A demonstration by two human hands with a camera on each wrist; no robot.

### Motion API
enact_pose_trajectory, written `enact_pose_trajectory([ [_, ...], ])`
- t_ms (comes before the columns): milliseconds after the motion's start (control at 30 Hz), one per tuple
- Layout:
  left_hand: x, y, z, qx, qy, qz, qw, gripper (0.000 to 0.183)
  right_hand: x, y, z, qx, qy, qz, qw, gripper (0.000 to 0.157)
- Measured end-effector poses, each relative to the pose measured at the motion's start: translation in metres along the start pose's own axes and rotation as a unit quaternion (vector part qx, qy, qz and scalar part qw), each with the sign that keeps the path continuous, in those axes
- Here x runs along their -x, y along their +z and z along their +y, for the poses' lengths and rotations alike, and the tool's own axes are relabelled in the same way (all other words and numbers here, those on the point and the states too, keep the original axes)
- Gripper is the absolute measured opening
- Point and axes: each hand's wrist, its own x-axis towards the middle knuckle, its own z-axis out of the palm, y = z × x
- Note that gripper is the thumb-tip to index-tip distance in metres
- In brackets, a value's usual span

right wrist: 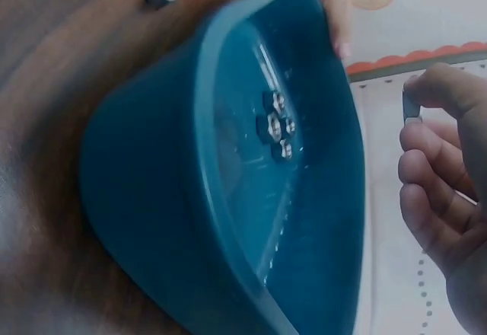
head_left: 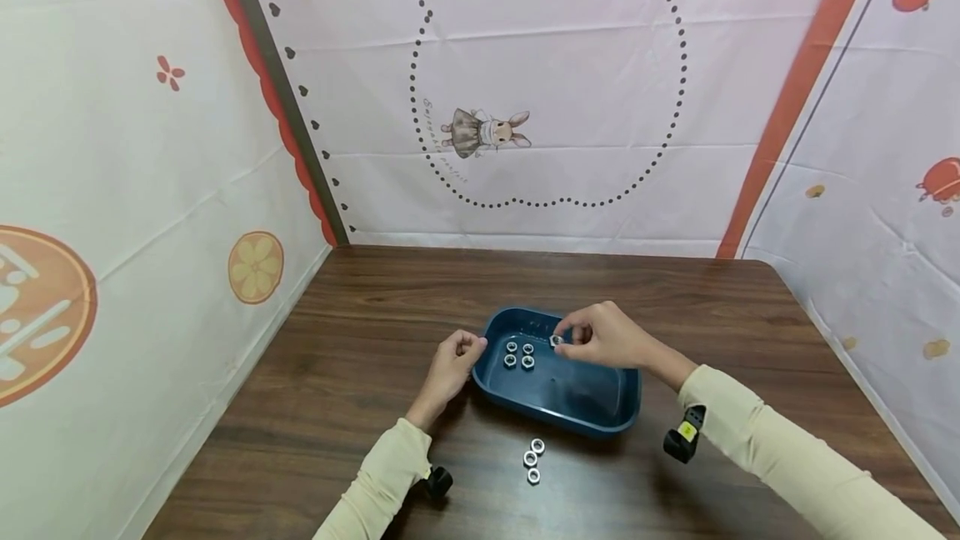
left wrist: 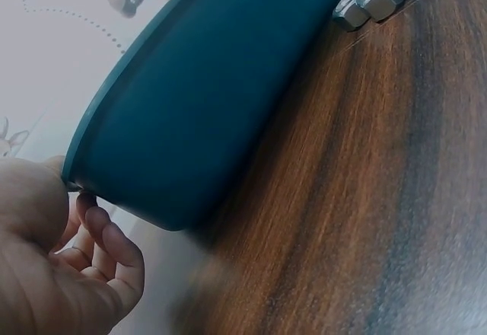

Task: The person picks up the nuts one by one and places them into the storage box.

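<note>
My left hand (head_left: 452, 363) pinches the left rim of a blue plastic tray (head_left: 555, 417), thumb at the top and curled fingers below the lip in the left wrist view. Above the tray's far side, my right hand (head_left: 606, 335) holds a hex nut (head_left: 556, 341) between thumb and fingertip. The same nut (right wrist: 411, 105) shows edge-on in the right wrist view, beyond the tray wall. Inside the tray, several silver nuts (head_left: 528, 362) sit in two short rows toward the left end.
Three more nuts (head_left: 531, 458) lie in a line on the brown wooden table (head_left: 360, 440), in front of the tray. Printed white cloth (head_left: 570, 90) hangs behind the table and on both sides. A black wrist camera (head_left: 681, 440) is strapped below the right sleeve.
</note>
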Motion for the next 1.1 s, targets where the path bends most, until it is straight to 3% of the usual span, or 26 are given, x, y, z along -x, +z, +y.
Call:
enact_pose_trajectory([
  [233,-0.013,0.003,-0.024,-0.010,0.001,0.010,0.9999,0.024,-0.015,0.002,0.011,0.020,-0.023,-0.015,0.999,0.017],
  [767,-0.013,-0.001,-0.026,-0.008,0.004,0.005,0.9999,0.025,-0.043,0.013,0.023,0.081,-0.030,-0.104,0.991,0.023],
  [1100,-0.012,-0.001,-0.025,-0.010,-0.001,0.006,0.9999,0.024,-0.049,0.021,0.022,0.110,-0.006,-0.143,0.984,0.026],
])
